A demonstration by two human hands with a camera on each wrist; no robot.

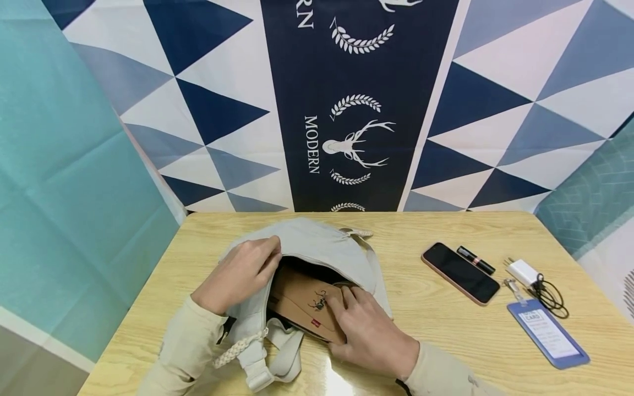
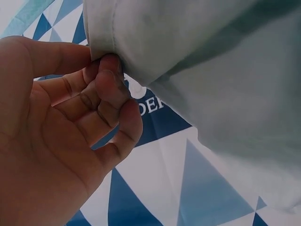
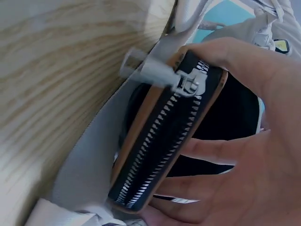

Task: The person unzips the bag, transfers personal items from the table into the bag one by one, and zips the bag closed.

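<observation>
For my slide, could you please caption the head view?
Left hand holds open a grey bag while right hand holds a tan zip wallet in its mouth.

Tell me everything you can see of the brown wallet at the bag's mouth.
The brown wallet is flat and tan, leather-like, with a small dark printed figure and a tiny red tag on its face. The right wrist view shows a black zipper with silver teeth and a metal pull along its edge. It lies half inside the open mouth of the pale canvas bag, on the wooden table. The right hand grips it; the left hand holds the bag's rim.
</observation>
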